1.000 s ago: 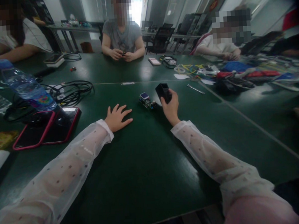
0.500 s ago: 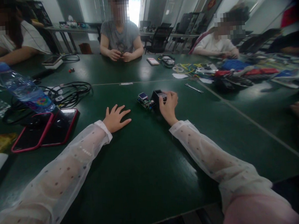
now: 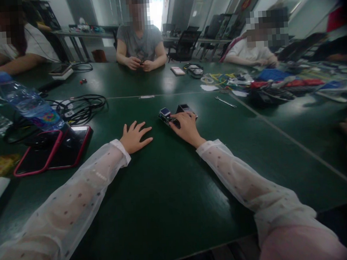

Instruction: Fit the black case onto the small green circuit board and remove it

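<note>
My left hand point(image 3: 134, 138) lies flat on the green table, its fingers spread and nothing in them. To its right, my right hand point(image 3: 188, 128) has its thumb and fingers curled round the right end of a small circuit board point(image 3: 164, 114) with a little square screen. That hand covers the rest of the board. Just behind its fingers stands a black box point(image 3: 184, 107), open at the top and partly hidden by the hand. Whether the hand also touches the box I cannot tell.
Two red-edged phones point(image 3: 70, 147), a water bottle point(image 3: 30, 103) and coiled black cables point(image 3: 86, 108) lie on the left. A wrench point(image 3: 225, 102) is at the right, before a heap of cables and bags point(image 3: 276, 84). Several people sit around the table.
My right hand has let go of the black box and moved left onto the circuit board. The box stays standing about where it was. My left hand has not moved.
</note>
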`<action>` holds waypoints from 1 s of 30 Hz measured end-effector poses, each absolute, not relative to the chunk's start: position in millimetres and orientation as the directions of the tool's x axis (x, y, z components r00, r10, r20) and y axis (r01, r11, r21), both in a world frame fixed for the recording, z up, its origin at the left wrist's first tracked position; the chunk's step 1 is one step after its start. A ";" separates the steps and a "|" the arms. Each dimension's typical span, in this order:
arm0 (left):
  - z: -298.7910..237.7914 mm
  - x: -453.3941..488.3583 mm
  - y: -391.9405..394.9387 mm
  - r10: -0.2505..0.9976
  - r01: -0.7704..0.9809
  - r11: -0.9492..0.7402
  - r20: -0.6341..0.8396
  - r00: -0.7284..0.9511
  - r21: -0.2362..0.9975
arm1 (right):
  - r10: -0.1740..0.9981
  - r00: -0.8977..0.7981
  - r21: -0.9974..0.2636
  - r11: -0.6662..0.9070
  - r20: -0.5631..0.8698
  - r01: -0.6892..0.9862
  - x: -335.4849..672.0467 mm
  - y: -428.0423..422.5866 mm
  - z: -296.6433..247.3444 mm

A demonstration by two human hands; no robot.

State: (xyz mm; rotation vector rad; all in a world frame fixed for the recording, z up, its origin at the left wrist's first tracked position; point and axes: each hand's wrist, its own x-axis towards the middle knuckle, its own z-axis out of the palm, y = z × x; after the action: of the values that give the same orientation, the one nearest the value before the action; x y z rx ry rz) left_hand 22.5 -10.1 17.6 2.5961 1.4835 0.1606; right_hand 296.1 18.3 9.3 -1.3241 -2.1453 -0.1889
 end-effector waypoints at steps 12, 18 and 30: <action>17.5 22.0 -9.7 0.864 0.847 -0.498 0.018 0.504 0.187 | 0.748 -0.436 -0.177 0.581 0.500 0.794 297.0 16.5 12.1; 15.2 22.7 -9.4 0.866 0.849 -0.495 0.023 0.500 0.184 | 0.733 -0.469 -0.176 0.612 0.493 0.771 296.8 17.4 11.3; 15.3 22.8 -10.3 0.870 0.852 -0.489 0.029 0.492 0.187 | 0.725 -0.480 -0.170 0.622 0.494 0.764 295.8 19.1 9.8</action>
State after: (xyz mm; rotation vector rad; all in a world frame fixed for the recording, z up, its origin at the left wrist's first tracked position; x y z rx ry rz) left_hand 22.8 -10.3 15.3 2.5840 1.5018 0.1796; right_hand 295.8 19.1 9.8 -1.1676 -2.3177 -0.0990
